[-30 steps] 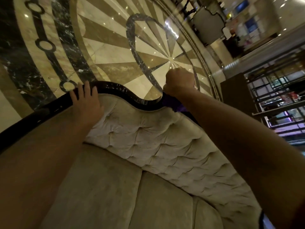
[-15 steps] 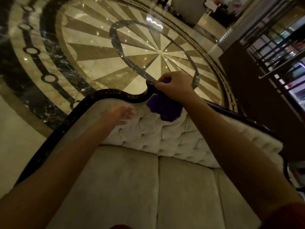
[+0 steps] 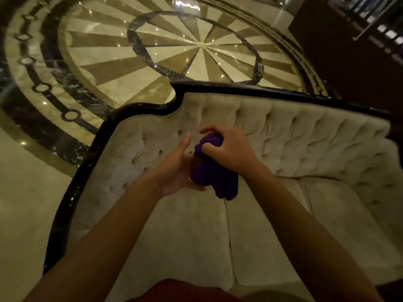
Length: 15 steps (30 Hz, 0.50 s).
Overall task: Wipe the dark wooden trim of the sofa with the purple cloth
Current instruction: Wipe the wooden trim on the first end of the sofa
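Note:
The purple cloth (image 3: 214,175) hangs bunched in front of the sofa's tufted backrest. My right hand (image 3: 226,149) grips its top from above. My left hand (image 3: 181,168) is at the cloth's left side, palm turned toward it and fingers touching its lower edge. The dark wooden trim (image 3: 144,106) runs along the top of the cream sofa (image 3: 294,131), curving down the left side. Both hands are well below the trim and apart from it.
Beyond the sofa lies a polished marble floor (image 3: 152,51) with a starburst inlay. A dark wooden wall or cabinet (image 3: 349,62) stands at the upper right. Seat cushions (image 3: 261,236) stretch below my arms. A red garment shows at the bottom edge.
My right hand pulled the cloth off the trim and down in front of the backrest. My left hand left the trim and came over to the cloth.

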{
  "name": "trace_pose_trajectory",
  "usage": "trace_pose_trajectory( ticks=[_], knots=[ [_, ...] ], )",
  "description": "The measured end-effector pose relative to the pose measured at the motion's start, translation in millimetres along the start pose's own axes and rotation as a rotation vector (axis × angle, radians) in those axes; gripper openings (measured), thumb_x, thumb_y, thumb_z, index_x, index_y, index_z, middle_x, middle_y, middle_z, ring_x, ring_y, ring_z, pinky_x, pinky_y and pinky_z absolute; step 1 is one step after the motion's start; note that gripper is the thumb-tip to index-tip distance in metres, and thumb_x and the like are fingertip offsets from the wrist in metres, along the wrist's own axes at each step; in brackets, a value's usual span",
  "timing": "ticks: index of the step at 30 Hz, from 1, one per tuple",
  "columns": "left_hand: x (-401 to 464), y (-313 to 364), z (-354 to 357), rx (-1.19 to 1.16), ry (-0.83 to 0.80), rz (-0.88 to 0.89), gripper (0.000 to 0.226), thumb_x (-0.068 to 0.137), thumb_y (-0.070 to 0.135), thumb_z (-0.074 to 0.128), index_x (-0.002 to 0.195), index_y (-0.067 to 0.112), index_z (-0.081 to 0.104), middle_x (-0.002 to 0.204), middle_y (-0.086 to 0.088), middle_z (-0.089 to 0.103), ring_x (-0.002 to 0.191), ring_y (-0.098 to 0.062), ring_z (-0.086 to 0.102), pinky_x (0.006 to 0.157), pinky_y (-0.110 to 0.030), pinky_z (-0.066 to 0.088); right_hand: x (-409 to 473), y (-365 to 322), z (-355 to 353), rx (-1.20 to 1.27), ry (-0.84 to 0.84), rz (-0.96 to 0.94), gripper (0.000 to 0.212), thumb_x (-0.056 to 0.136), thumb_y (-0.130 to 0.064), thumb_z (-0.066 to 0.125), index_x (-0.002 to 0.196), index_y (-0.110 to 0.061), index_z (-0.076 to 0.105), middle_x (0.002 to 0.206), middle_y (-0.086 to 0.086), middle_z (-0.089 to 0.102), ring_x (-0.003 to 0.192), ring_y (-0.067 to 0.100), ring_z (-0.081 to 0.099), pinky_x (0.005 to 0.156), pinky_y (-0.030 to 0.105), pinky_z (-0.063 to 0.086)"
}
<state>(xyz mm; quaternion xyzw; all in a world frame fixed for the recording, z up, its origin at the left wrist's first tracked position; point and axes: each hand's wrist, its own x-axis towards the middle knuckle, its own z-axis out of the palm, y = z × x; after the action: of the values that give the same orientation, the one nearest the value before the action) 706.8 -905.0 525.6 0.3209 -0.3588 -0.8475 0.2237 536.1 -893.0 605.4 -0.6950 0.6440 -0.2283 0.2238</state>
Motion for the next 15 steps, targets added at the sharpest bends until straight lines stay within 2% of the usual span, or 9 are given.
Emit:
trace_pose_trajectory(
  ticks=[4, 6, 8, 10, 12, 15],
  knots=[
    [16.8, -37.4, 54.8, 0.294, 0.148, -0.102, 0.047, 0.099, 0.072, 0.041, 0.116, 0.041, 0.073, 0.118, -0.005, 0.077, 0.119, -0.034, 0.068, 0.102, -0.066, 0.051, -68.3, 38.6, -20.9, 0.038, -0.071, 0.057, 0.059, 0.070, -0.055, 0.064, 0.126, -0.036, 0.062, 0.098, -0.014, 0.070, 0.083, 0.003, 0.068, 0.073, 0.024, 0.060],
    [28.7, -58.9, 89.5, 0.386, 0.101, -0.103, 0.039, 0.098, 0.074, 0.040, 0.117, 0.054, 0.067, 0.119, 0.006, 0.077, 0.116, -0.027, 0.070, 0.102, -0.061, 0.053, -104.9, 63.5, -33.0, 0.027, -0.089, 0.078, 0.064, 0.072, -0.052, 0.067, 0.133, -0.037, 0.057, 0.107, -0.015, 0.068, 0.086, 0.003, 0.067, 0.076, 0.027, 0.061],
    [43.8, -79.7, 126.4, 0.416, -0.009, -0.107, 0.044, 0.098, 0.074, 0.039, 0.124, 0.050, 0.066, 0.122, 0.006, 0.076, 0.113, -0.023, 0.072, 0.101, -0.055, 0.056, -138.2, 91.6, -50.8, 0.015, -0.074, 0.111, 0.060, 0.075, -0.046, 0.072, 0.132, -0.035, 0.058, 0.111, -0.014, 0.067, 0.088, 0.003, 0.067, 0.079, 0.032, 0.062],
    [58.9, -102.1, 166.8, 0.429, -0.097, -0.131, 0.055, 0.096, 0.072, 0.044, 0.128, 0.035, 0.069, 0.124, -0.009, 0.074, 0.108, -0.029, 0.071, 0.095, -0.051, 0.055, -172.3, 122.1, -74.2, 0.038, -0.066, 0.149, 0.047, 0.076, -0.042, 0.074, 0.121, -0.034, 0.062, 0.103, -0.015, 0.068, 0.087, 0.003, 0.066, 0.079, 0.037, 0.063],
    [72.4, -129.2, 208.1, 0.449, -0.153, -0.138, 0.060, 0.092, 0.075, 0.052, 0.126, 0.029, 0.072, 0.128, -0.018, 0.070, 0.106, -0.033, 0.067, 0.089, -0.049, 0.050, -211.0, 153.5, -97.2, 0.059, -0.052, 0.173, 0.042, 0.078, -0.040, 0.078, 0.117, -0.033, 0.064, 0.101, -0.016, 0.069, 0.088, 0.004, 0.066, 0.081, 0.038, 0.062],
    [92.4, -176.5, 278.7, 0.507, -0.204, -0.138, 0.039, 0.091, 0.070, 0.054, 0.111, 0.046, 0.076, 0.123, 0.000, 0.076, 0.111, -0.024, 0.071, 0.093, -0.047, 0.055, -278.7, 203.6, -130.7, 0.045, -0.004, 0.212, 0.054, 0.077, -0.046, 0.084, 0.125, -0.032, 0.064, 0.114, -0.016, 0.069, 0.100, 0.003, 0.065, 0.089, 0.035, 0.059]
  ],
)
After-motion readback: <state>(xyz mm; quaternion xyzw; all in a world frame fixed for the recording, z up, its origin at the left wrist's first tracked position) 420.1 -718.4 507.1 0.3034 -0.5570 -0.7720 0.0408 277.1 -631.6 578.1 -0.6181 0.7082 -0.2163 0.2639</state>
